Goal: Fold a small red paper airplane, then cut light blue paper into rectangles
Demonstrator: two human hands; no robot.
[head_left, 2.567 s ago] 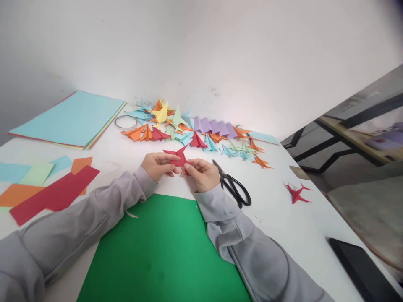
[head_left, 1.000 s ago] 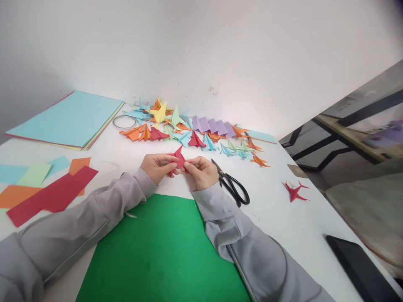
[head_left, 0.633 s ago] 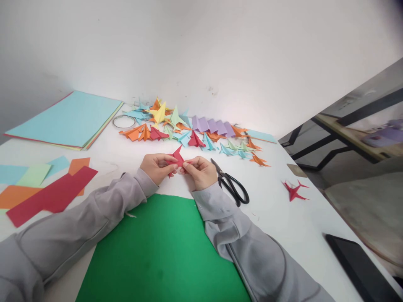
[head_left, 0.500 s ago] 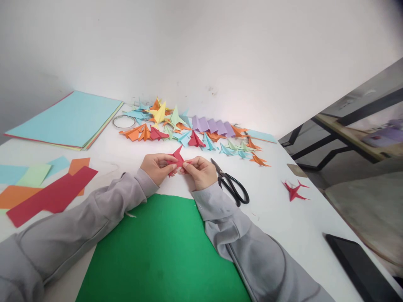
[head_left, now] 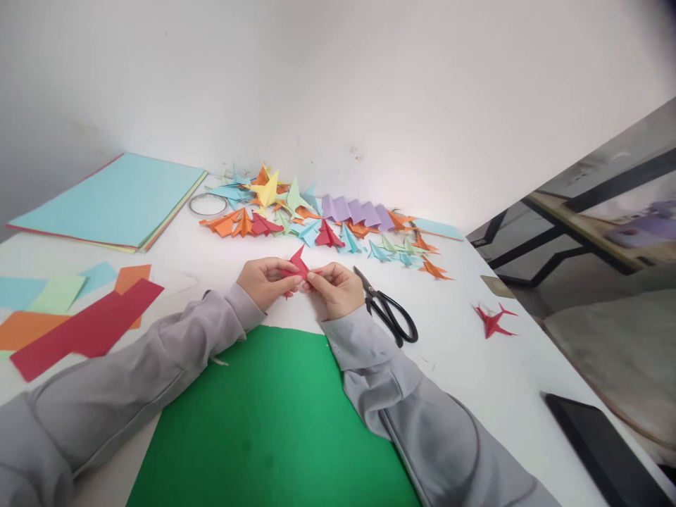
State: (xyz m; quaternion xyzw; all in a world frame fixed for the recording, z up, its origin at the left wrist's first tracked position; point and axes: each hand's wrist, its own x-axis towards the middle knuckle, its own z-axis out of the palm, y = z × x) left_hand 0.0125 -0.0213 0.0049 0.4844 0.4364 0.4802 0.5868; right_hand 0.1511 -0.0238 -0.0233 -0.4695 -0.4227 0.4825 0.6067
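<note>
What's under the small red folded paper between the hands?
White table lies beneath the red folded paper. The left hand and right hand pinch its lower half, hiding that part.

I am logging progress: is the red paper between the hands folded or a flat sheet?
Folded. The red paper is a small pointed shape, pinched between the left hand and the right hand.

Lower part of red folded paper (head_left: 297, 263) hidden by fingers of left hand (head_left: 264, 282) and right hand (head_left: 338, 289). Green sheet (head_left: 274, 422), near edge of tabletop (head_left: 475, 366): cut off at bottom. Dark slab (head_left: 596, 443), near right corner: cut off too. Furniture (head_left: 596, 225) beyond right edge blurred.
</note>
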